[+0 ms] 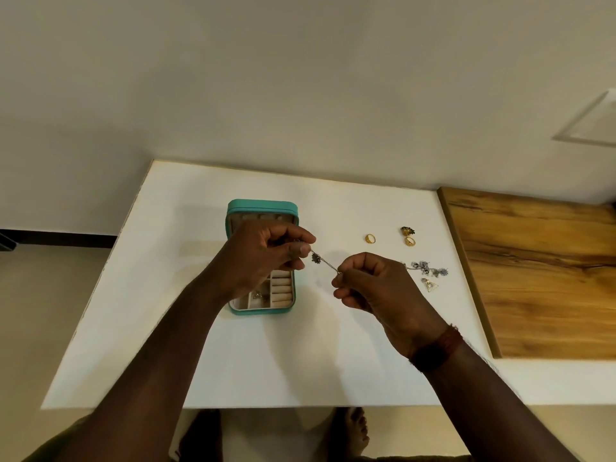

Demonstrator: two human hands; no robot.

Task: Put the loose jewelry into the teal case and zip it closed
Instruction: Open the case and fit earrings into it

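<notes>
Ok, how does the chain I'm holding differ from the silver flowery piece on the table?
The held chain is stretched straight in the air, pinched by the left hand and right hand; the silver flowery piece lies unheld on the white table. Both look silvery with flower charms.

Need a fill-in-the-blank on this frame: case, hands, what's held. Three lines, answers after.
1. The teal case lies ____ on the table, its compartments showing.
2. The left hand and right hand each pinch one end of a thin ____ that carries a flower charm.
3. The brown wristband sits on the ____ wrist.
Missing words: open; chain; right.
</notes>
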